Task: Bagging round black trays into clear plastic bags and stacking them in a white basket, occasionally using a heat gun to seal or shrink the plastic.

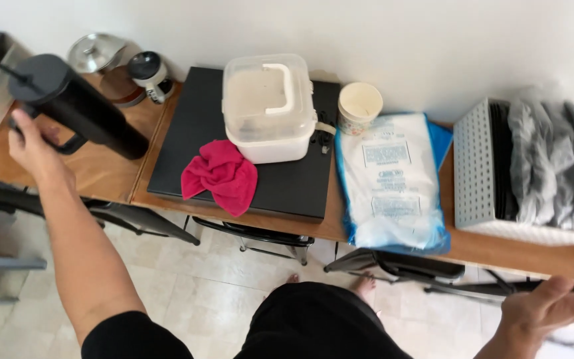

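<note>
so the left hand (31, 143) is wrapped around the handle of a big black tumbler (74, 103), the kind with a lid and straw sticking out the top. The tumbler sits at about 10 o'clock in the view, tipped over at an angle with its base toward the surface (111, 176), so the handle grip is what's keeping it from rolling flat. Fingers are closed round the handle, thumb side up

The right hand (546, 309) is down at 4 o'clock, off the surface edge, fingers spread loose and holding nothing, a bit blurred

Around the tumbler: a coffee press with a metal lid (97, 52) and black-topped jar (149, 70) just behind it at 11 o'clock, pretty near. A black mat (293, 183) in the middle carries a clear lidded box (267, 106) with a pink cloth (220, 174) bunched against it. Paper cup (360, 103) at 12, a blue-edged plastic bag (393, 179) beside it, grey perforated basket (476, 166) of dark stuff at 3. Folding chairs (254, 233) tucked under the surface edge between the person and everything
</note>
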